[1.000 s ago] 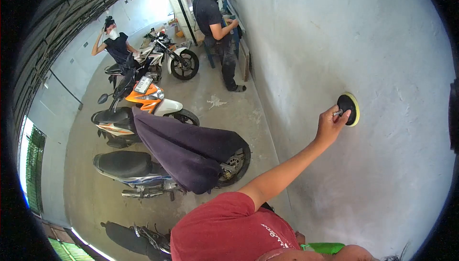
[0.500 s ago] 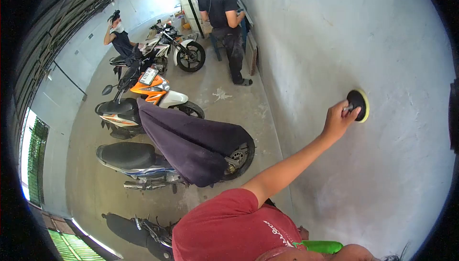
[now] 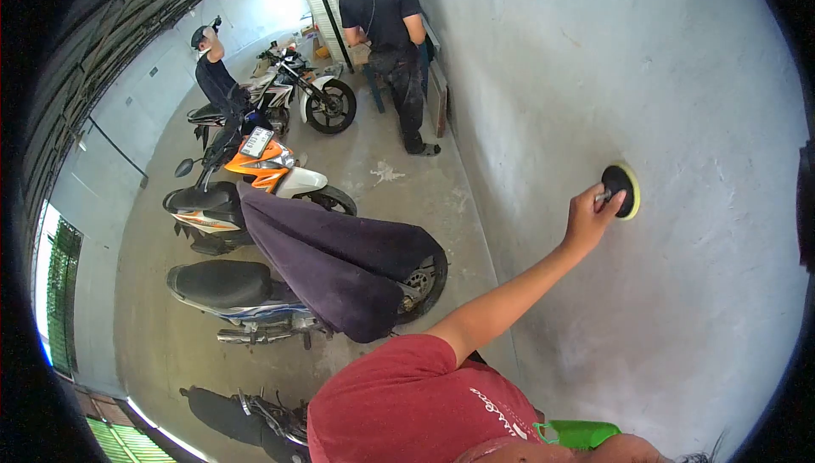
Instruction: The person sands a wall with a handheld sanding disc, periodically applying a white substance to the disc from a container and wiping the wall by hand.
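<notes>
My left hand [image 3: 592, 215] is closed on the short stem of a round backing pad [image 3: 621, 191], black with a pale yellow rim. The pad's flat yellowish side is against the grey wall [image 3: 679, 293], or very close to it. My left arm stretches up and to the right from a red sleeve [image 3: 382, 378]. Faint smears and shallow rough marks show on the plaster around the pad. My right hand is out of the picture. A green mask [image 3: 586, 434] hangs below my chin at the bottom edge.
A motorbike under a dark purple cloth [image 3: 340, 259] stands to the left. Beyond it are an orange and white motorbike [image 3: 267, 162] and a white one [image 3: 318, 94]. Another black bike [image 3: 229, 416] is at lower left. Two other people [image 3: 386, 30] are at the back.
The pad and my left hand have shifted slightly left along the wall. My view has shifted a little. At the back, one person's raised arm and head have moved.
</notes>
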Tool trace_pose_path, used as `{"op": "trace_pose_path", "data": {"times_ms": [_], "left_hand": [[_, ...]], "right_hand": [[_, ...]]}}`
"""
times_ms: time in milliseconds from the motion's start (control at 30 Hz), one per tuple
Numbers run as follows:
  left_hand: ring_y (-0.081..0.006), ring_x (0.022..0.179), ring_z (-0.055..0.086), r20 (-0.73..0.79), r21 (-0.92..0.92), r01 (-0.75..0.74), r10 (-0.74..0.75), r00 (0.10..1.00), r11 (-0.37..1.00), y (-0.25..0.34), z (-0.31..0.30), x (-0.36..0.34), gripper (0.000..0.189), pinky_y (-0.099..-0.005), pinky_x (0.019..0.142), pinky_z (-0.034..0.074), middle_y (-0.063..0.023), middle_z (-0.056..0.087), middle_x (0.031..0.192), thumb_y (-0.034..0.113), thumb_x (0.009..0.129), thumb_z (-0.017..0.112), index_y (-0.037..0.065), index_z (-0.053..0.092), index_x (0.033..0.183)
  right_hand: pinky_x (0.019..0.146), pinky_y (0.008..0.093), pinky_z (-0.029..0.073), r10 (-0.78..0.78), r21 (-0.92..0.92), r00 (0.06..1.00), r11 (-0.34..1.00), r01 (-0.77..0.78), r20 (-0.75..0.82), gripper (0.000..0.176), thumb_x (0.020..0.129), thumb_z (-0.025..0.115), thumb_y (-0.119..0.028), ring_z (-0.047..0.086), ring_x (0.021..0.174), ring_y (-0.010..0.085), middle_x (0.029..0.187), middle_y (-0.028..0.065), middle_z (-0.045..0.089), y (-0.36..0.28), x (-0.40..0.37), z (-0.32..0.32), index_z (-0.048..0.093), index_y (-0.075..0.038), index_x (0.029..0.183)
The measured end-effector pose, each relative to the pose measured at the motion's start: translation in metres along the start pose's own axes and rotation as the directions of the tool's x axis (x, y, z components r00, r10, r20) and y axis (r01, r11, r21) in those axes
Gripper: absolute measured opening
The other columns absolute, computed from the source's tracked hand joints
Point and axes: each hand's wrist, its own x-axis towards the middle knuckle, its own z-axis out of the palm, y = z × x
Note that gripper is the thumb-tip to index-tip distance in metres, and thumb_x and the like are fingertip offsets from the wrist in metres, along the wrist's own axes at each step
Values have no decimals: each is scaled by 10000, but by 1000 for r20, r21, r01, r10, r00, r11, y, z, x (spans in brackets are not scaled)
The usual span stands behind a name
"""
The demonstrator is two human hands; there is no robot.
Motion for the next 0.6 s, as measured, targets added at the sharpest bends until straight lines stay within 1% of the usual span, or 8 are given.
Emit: {"op": "trace_pose_path", "data": {"times_ms": [67, 133, 267, 333, 367, 433, 533, 600], "left_hand": [[-85, 539, 269, -24, -40, -77, 76, 997, 996, 8, 3, 8, 511, -303, 460, 259, 5, 301, 529, 300, 893, 702, 52, 342, 629], [-80, 540, 262, -24, -69, -45, 43, 999, 997, 1, 5, -3, 519, -301, 458, 253, 12, 288, 528, 295, 895, 702, 57, 330, 624], [-73, 544, 269, -9, -25, 24, -25, 1000, 999, -15, 7, -36, 503, -293, 456, 255, 23, 280, 539, 295, 900, 699, 50, 353, 629], [-78, 542, 271, -35, -150, 12, -17, 999, 989, -23, 14, -32, 496, -294, 457, 258, 12, 286, 536, 295, 895, 704, 39, 367, 636], [-78, 542, 271, -39, -151, 17, -23, 999, 988, -12, 12, -26, 496, -294, 457, 258, 12, 286, 536, 295, 895, 704, 39, 367, 636], [-79, 542, 267, -6, 12, -106, 106, 994, 994, 11, 5, 1, 490, -294, 456, 254, 2, 293, 534, 284, 887, 713, 30, 373, 642], [-79, 540, 264, 55, -17, -115, 116, 992, 993, 12, 1, 17, 480, -293, 456, 252, 0, 304, 535, 277, 880, 719, 26, 381, 651], [-77, 537, 264, 52, -60, -70, 73, 996, 996, -10, 0, 5, 485, -294, 456, 249, 9, 312, 533, 295, 891, 707, 31, 381, 647]], "right_hand": [[486, 358, 499, 0, -1, 1000, 1000, 0, 3, 353, 910, 551, -341, 635, 598, 234, 782, 142, 685, 3, 3, 0, 631, -17, 1025], [487, 360, 500, -1, 1, 1000, 1000, 1, 3, 352, 910, 552, -341, 636, 599, 235, 783, 142, 686, 1, 3, 0, 631, -18, 1025], [489, 362, 501, -20, 17, 1000, 1000, 20, 2, 352, 908, 553, -342, 637, 600, 237, 784, 141, 686, -9, 18, 5, 632, -19, 1025], [490, 364, 502, -27, 17, 1000, 999, 27, -1, 351, 908, 554, -342, 638, 601, 238, 785, 141, 686, -20, 23, 4, 632, -20, 1025], [491, 364, 502, -20, 11, 1000, 1000, 20, 0, 351, 907, 554, -342, 638, 602, 238, 785, 141, 686, -17, 23, 2, 632, -21, 1025], [492, 366, 503, -13, -3, 1000, 1000, 13, 8, 351, 907, 555, -343, 639, 602, 239, 786, 141, 687, -19, 23, 1, 632, -21, 1025], [493, 368, 504, -9, -11, 1000, 1000, 9, 14, 350, 906, 556, -343, 640, 603, 240, 787, 141, 687, -17, 29, -1, 632, -23, 1025], [494, 369, 504, -5, -8, 1000, 1000, 5, 12, 350, 905, 557, -344, 640, 604, 241, 787, 141, 687, -14, 31, -3, 632, -23, 1025]]}}
